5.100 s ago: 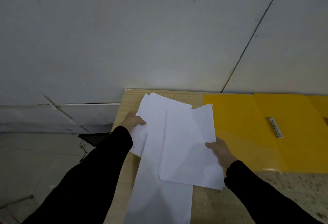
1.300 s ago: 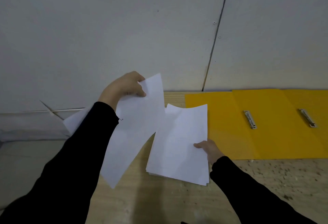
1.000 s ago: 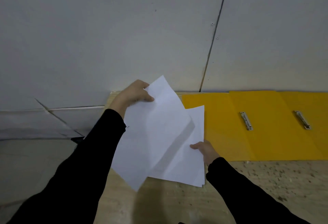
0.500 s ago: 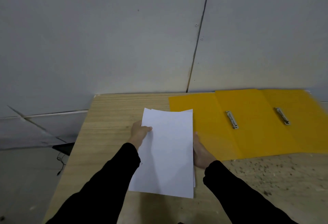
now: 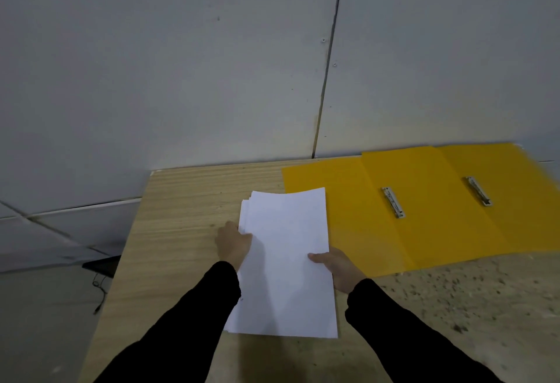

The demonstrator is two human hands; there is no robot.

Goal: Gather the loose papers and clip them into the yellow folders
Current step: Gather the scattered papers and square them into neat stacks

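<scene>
A stack of white papers (image 5: 285, 255) lies on the wooden table (image 5: 181, 216), its sheets nearly squared up. My left hand (image 5: 233, 243) grips the stack's left edge, thumb on top. On the right edge, my right hand (image 5: 336, 264) holds the stack with the thumb over the top sheet. Just to the right lie open yellow folders (image 5: 357, 200), overlapping, with two metal clips (image 5: 393, 202) (image 5: 478, 191) showing. The stack's top right corner overlaps the nearest folder's left flap.
A grey panelled wall stands right behind the table. The table's left edge drops to a grey floor, where a dark object with a cable (image 5: 101, 267) lies. Dark specks and debris (image 5: 454, 291) cover the table surface at the right front.
My left hand brought the lifted loose sheets down onto the pile held by my right hand. Both hands now hold one gathered stack by its sides on the table.
</scene>
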